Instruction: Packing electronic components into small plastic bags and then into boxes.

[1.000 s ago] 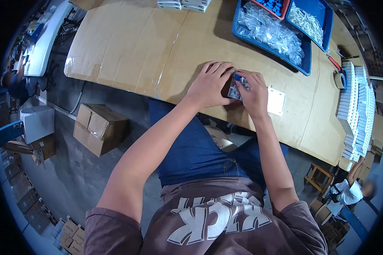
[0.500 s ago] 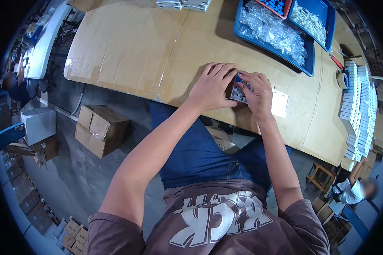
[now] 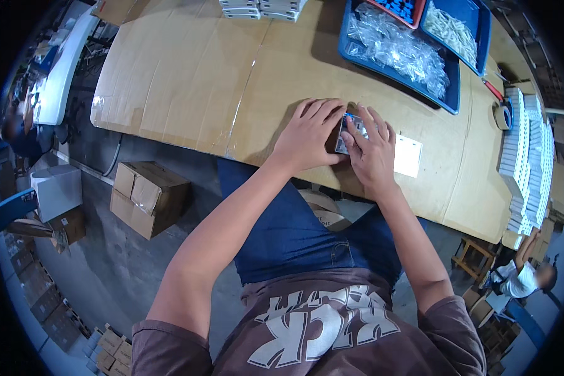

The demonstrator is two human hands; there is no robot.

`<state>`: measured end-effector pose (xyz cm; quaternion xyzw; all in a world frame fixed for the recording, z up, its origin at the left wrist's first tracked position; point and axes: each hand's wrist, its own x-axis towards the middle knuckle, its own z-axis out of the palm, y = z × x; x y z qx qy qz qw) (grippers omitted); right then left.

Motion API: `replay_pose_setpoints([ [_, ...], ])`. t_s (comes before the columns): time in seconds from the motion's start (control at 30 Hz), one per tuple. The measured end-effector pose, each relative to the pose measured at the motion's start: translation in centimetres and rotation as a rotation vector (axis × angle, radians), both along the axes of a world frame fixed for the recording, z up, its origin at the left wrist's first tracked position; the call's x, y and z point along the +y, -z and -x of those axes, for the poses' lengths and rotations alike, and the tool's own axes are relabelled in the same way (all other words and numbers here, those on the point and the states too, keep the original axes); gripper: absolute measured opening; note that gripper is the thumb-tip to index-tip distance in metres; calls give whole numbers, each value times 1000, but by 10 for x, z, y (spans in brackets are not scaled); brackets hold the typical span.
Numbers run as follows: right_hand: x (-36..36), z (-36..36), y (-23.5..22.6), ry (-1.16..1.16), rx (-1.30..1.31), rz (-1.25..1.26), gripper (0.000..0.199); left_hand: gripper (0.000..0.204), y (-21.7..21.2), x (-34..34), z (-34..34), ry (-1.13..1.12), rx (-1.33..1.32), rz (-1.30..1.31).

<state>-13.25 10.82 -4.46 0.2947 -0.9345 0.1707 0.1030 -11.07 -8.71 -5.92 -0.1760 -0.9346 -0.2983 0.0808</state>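
On the cardboard-covered table in front of me lies a small shallow case (image 3: 343, 145) with grey and clear parts and a bit of blue at its far end. My left hand (image 3: 308, 135) is closed around the case's left side, fingers over the far edge and thumb at the near edge. Over its right side is my right hand (image 3: 373, 150), fingers apart and index fingertip down on the parts inside; I see nothing gripped in it. The fingers hide much of the case. A white card (image 3: 408, 156) lies flat just right of my right hand.
Beyond my hands stand a blue tray of clear plastic pieces (image 3: 398, 47), a blue tray of whitish pieces (image 3: 451, 31) and a red tray of blue parts (image 3: 404, 7). White stacks (image 3: 520, 150), a tape roll (image 3: 502, 117) and a red-handled tool (image 3: 492, 89) line the right side.
My right hand's fingers have straightened and spread, where before they were bunched over the case. My left hand stays around the case. The view has shifted slightly.
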Motion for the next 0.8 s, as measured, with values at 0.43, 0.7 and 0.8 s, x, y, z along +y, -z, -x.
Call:
replay_pose_setpoints([
  [0.43, 95, -38, -28, 500, -199, 201, 37, 90, -6, 4, -6, -2, 51, 48],
  [0.7, 108, -39, -20, 793, -360, -18, 63, 92, -5, 5, -4, -15, 58, 99],
  [0.8, 117, -28, -14, 732, -432, 176, 62, 92, 0, 13, -10, -53, 48, 99],
])
